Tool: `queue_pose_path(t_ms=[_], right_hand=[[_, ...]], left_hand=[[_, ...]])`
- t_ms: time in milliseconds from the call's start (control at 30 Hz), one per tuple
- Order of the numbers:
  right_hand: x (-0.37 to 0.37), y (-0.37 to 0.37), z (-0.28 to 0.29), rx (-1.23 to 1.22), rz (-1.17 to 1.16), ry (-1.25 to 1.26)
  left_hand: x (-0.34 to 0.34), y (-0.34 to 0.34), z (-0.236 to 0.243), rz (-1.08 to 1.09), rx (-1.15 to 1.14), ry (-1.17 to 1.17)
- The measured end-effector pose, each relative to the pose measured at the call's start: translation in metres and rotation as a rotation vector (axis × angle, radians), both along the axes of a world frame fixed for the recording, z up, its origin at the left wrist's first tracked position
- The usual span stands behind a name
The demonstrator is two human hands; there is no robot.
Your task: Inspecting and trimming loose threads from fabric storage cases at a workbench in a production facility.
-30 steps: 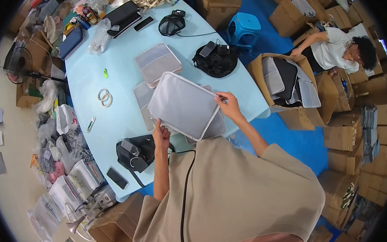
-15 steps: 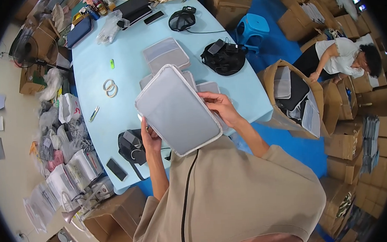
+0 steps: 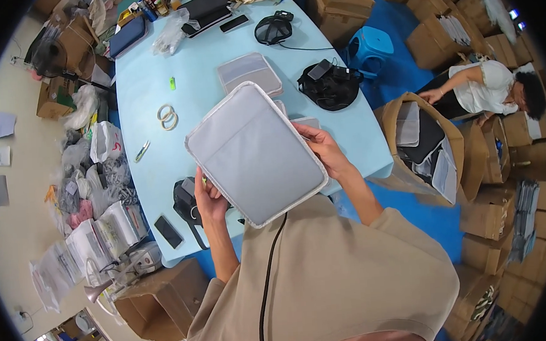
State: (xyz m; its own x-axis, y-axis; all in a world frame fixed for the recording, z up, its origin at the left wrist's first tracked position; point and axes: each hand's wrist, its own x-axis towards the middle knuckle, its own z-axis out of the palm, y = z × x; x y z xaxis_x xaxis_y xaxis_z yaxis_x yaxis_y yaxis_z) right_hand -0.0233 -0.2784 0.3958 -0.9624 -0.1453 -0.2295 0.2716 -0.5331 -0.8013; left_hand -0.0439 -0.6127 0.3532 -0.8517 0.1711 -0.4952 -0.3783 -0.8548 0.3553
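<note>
A grey fabric sleeve [image 3: 256, 156] with white piped edges is held up above the near end of the light blue table [image 3: 145, 66]. My left hand [image 3: 209, 193] grips its lower left side, fingers partly hidden behind it. My right hand [image 3: 318, 146] holds the right side with fingers curled round the edge. Beyond it more grey sleeves [image 3: 248, 72] lie stacked, partly covered by the held one. A black bag with devices [image 3: 184, 201] and a phone [image 3: 168, 232] lie left of my left hand.
Black bags [image 3: 332, 89], rings [image 3: 168, 117] and a green item [image 3: 172, 83] are on the table. A blue stool [image 3: 369, 49] stands to the right, near a carton of sleeves [image 3: 424, 142] and another person [image 3: 480, 89]. Plastic bags [image 3: 105, 143] crowd the left.
The held sleeve has turned clockwise to stand more lengthwise, and its near edge has come down toward me. My right hand has shifted along its side. The other person has shifted position.
</note>
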Motion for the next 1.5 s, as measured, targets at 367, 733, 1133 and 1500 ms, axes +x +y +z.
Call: queue_pose_path(t_ms=[367,733,1133,1500], right_hand=[[0.018,-0.004,0.023,0.001,-0.121,0.113],[0.017,-0.031,0.046,0.413,-0.105,0.322],[-0.002,-0.008,-0.195,1.042,-0.103,0.036],[-0.049,0.023,-0.191,1.165,-0.230,0.192]], left_hand=[[-0.011,0.020,0.016,-0.107,-0.092,-0.015],[-0.011,0.025,-0.004,0.027,-0.522,0.165],[-0.078,0.039,-0.134,-0.304,-1.185,0.145],[-0.058,0.065,-0.132,-0.375,-1.234,0.230]])
